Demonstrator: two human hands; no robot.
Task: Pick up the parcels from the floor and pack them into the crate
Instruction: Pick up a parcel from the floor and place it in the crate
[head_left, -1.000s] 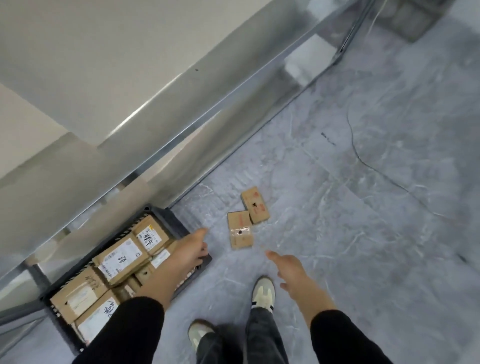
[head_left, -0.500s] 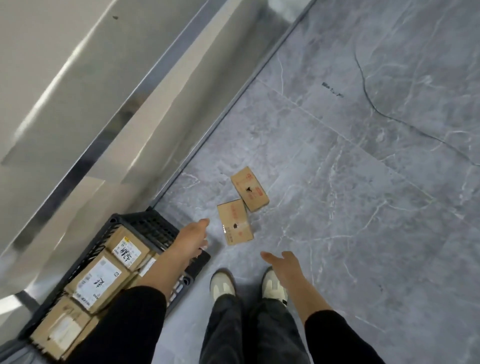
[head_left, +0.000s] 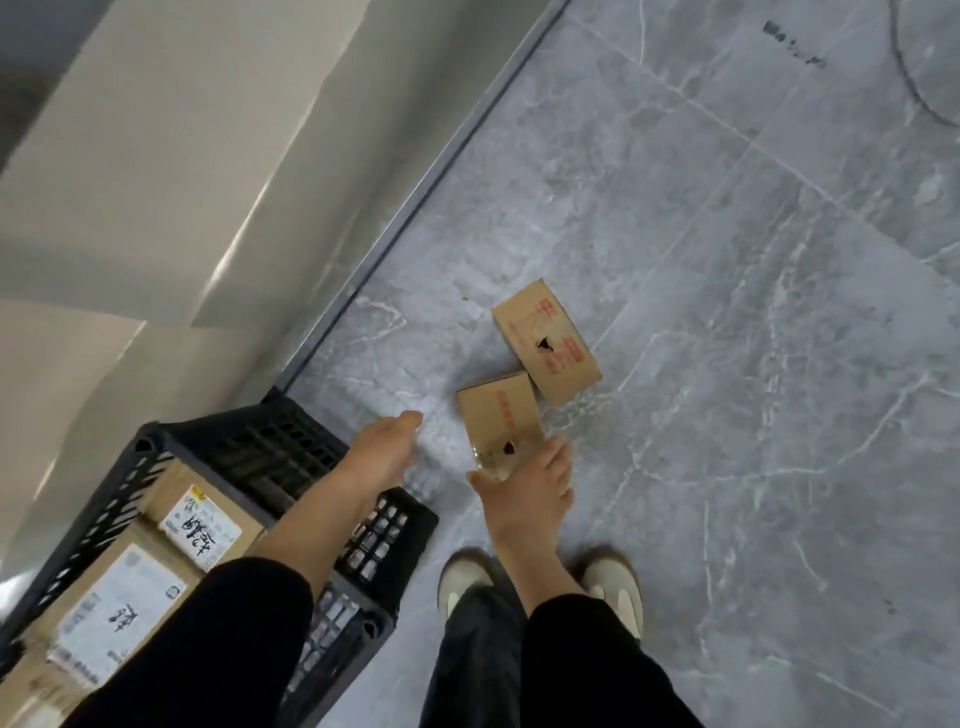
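Observation:
Two brown cardboard parcels lie side by side on the grey floor: the nearer parcel (head_left: 500, 415) and the farther parcel (head_left: 545, 347), both with red print. My right hand (head_left: 524, 486) reaches over the near end of the nearer parcel with fingers spread; it holds nothing. My left hand (head_left: 384, 452) hovers just left of that parcel, above the crate's corner, fingers straight and empty. The black plastic crate (head_left: 270, 447) stands at lower left and holds several labelled parcels (head_left: 202, 525).
A pale wall with a metal floor strip (head_left: 415, 192) runs diagonally along the left. My two shoes (head_left: 467, 577) stand just behind the parcels. Grey marble tiles stretch to the right, with a thin cable (head_left: 919, 88) at top right.
Both hands have moved forward and down toward the nearer parcel; the right hand now overlaps its near end. The view has tipped down and closer to the floor.

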